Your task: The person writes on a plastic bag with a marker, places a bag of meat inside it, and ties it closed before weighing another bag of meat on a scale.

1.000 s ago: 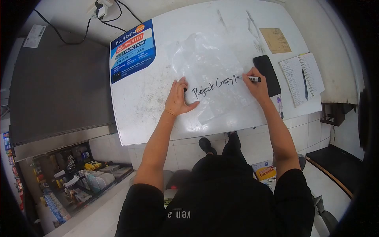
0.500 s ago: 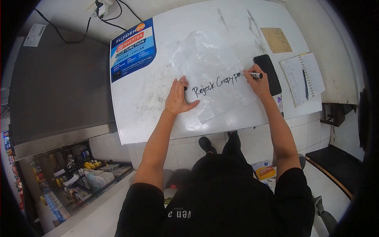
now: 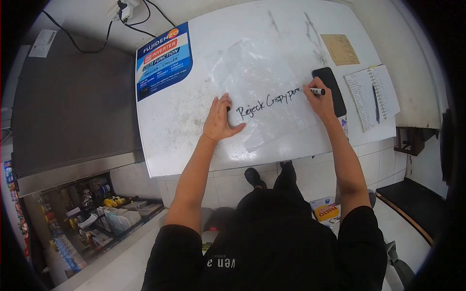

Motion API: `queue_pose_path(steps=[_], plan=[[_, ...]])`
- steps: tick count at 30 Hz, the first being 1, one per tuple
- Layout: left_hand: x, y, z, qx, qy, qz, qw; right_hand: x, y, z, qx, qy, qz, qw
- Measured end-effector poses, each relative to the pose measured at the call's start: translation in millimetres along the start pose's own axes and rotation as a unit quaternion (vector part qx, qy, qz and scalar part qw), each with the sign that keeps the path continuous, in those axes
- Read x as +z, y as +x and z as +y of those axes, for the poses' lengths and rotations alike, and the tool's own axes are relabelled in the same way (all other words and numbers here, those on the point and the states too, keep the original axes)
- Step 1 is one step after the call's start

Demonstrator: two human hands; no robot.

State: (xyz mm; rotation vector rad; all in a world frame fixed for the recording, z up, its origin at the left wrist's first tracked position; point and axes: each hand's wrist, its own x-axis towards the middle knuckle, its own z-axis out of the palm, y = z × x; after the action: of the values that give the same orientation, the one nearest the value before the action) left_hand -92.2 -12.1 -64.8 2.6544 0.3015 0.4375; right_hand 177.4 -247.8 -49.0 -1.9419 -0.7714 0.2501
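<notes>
A clear plastic bag (image 3: 262, 72) lies flat on the white freezer lid (image 3: 179, 140), with black handwriting across it that starts "Rejeck Crispy". My right hand (image 3: 321, 101) grips a black-and-white marker (image 3: 317, 91), its tip side by the end of the writing. At the bag's left edge rests my left hand (image 3: 218, 119), thumb stretched out along the plastic. A small black marker cap (image 3: 227, 109) shows between its curled fingers.
Right of the bag lie a black phone (image 3: 330, 92), a spiral notebook (image 3: 371, 94) with a pen (image 3: 375, 103) on it, and a brown paper (image 3: 340, 49). A blue sticker (image 3: 164, 60) is on the lid's left. Cables (image 3: 141, 22) hang from an outlet behind.
My right hand has moved slightly right with the marker, and more letters now follow "Crispy" on the bag. My left hand has stayed in place.
</notes>
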Motion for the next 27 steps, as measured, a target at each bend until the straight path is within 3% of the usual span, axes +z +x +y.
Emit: queue_pose_path(steps=[14,18,21,23,24,27], plan=[[0,-1,1,0.017,-0.015,0.008,1.0,-5,-3,-2,0.02,-0.014,0.023,0.999],[6,0,-1,0.015,-0.009,0.013,1.0,-6,-3,4,-0.048,-0.004,0.049,0.998],[6,0,4,0.031,-0.042,0.029,0.998,-9,-8,-7,0.009,0.003,0.09,0.996],[7,1,4,0.022,-0.028,0.024,0.999,-2,-11,-12,-0.081,0.059,0.14,0.985],[8,1,6,0.029,-0.038,0.026,0.998,8,-17,-15,-0.022,0.152,0.107,0.982],[9,0,10,-0.001,-0.045,0.03,0.999,31,-46,-27,-0.048,0.155,0.061,0.985]])
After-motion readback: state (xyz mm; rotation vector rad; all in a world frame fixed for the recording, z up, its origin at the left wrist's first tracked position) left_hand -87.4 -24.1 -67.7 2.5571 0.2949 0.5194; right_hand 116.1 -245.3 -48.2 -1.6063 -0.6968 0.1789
